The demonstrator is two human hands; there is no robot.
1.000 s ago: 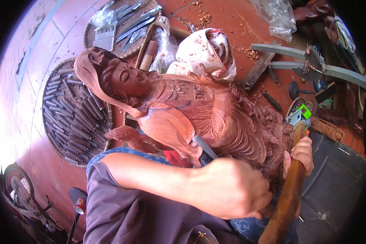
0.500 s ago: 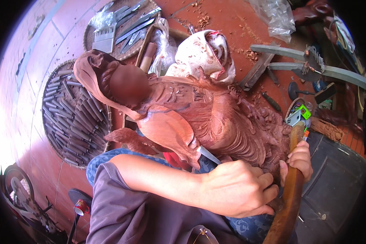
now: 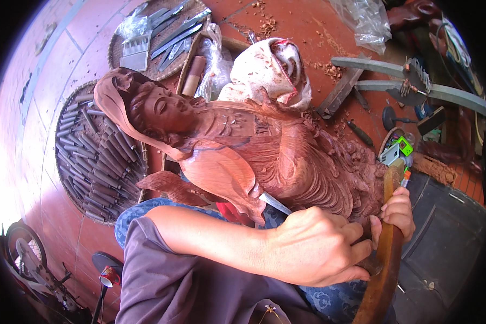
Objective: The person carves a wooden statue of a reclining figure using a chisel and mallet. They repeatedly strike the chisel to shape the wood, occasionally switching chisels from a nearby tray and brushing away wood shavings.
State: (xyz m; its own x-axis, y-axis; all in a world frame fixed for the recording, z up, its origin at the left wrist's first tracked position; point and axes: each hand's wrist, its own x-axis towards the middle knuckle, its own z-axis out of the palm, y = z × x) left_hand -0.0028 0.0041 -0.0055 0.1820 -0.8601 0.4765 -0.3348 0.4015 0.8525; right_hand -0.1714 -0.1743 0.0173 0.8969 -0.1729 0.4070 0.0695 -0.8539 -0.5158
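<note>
A reddish carved wooden statue of a robed figure lies across my lap, head to the left. My left hand is closed round the handle of a chisel; its steel blade slants up and left, with the tip at the smooth sleeve of the statue. The butt of the handle shows beside a curved wooden club; whether they touch I cannot tell. My right hand is wrapped round this club near its upper end, and its palm is hidden behind the wood.
Several dark chisels fill a round basket at left. Flat blades lie on another basket tray at the back. A white cloth sits behind the statue. Metal clamp bars and a black case are at right; shavings dot the floor.
The chisel has shifted very slightly up and left, and more of its butt shows beside the club. Both hands keep their grips; the statue stays across the lap.
</note>
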